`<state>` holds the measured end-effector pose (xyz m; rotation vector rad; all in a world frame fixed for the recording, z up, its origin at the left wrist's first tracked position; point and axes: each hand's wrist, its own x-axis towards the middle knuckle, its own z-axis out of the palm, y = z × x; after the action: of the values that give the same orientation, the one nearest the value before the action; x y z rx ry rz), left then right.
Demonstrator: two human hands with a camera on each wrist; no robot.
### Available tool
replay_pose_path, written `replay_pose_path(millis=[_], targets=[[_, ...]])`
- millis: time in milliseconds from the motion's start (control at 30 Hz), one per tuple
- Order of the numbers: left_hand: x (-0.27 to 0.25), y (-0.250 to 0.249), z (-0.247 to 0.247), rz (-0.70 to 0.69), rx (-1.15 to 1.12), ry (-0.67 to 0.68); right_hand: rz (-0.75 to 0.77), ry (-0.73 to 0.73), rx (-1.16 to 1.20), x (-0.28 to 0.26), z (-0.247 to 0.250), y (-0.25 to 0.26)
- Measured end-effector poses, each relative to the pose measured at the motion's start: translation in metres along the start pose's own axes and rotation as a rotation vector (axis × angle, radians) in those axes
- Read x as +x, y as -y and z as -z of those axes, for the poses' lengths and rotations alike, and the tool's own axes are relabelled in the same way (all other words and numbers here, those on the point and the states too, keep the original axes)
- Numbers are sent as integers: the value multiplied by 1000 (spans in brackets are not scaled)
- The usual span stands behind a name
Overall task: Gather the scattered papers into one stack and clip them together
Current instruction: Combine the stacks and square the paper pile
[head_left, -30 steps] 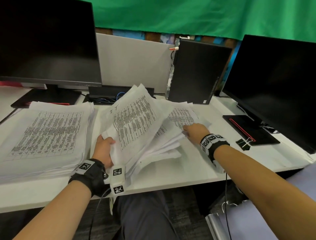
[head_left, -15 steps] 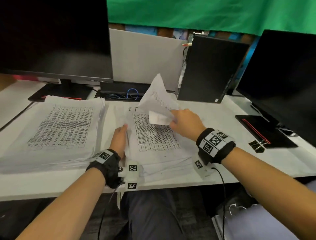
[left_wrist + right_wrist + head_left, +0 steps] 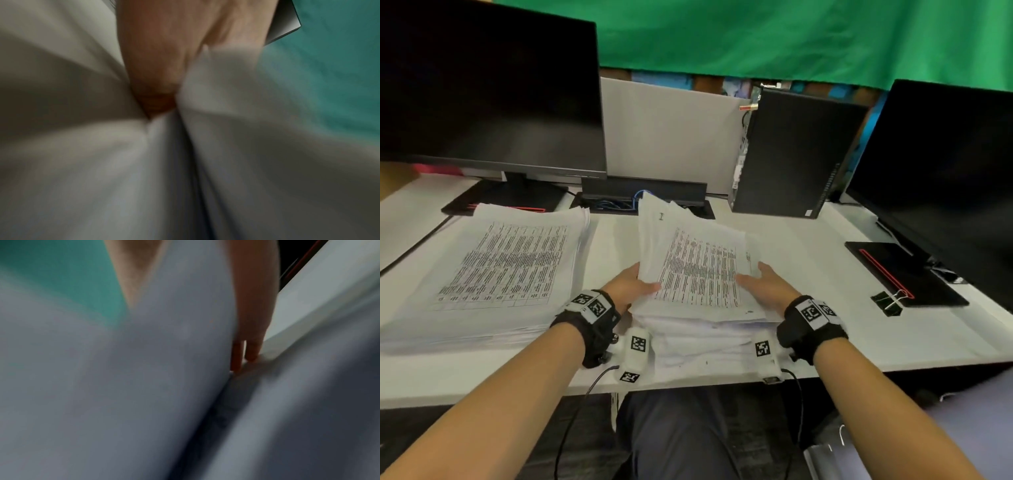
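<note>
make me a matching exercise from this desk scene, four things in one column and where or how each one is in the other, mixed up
Things:
1. black binder clip with silver wire handles
2. tall stack of printed white papers
3. bundle of printed white sheets
4. black computer tower

Places or states:
A. lying flat on the desk's left side, untouched
B. standing upright at the back of the desk
C. held between the left hand and the right hand
D. lying beside the right monitor's base

Pairs: 1-D, 2-A, 3-C, 4-B

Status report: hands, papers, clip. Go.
Left hand and right hand grip the papers from both sides, sheets tilted up, edges uneven. Binder clip untouched on the desk, right. Nothing in the way.
</note>
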<state>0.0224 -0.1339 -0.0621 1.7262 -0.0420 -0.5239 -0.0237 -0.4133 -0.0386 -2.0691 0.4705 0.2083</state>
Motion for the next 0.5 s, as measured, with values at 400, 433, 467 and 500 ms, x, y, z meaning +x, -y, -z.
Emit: replay_pose_path(millis=[400,433,467,500], targets=[[-58,-90,5,-380,-93,65,314,188,759,-53,26,37],[-64,-104,3,-458,-14,15,413,128,719,-63,29,53],[-71,-119,1,-551,60,-36,500,33,663,-73,33,70],[-78,-133,-1,-649,114,-81,584,-53,611,-82,37,86]])
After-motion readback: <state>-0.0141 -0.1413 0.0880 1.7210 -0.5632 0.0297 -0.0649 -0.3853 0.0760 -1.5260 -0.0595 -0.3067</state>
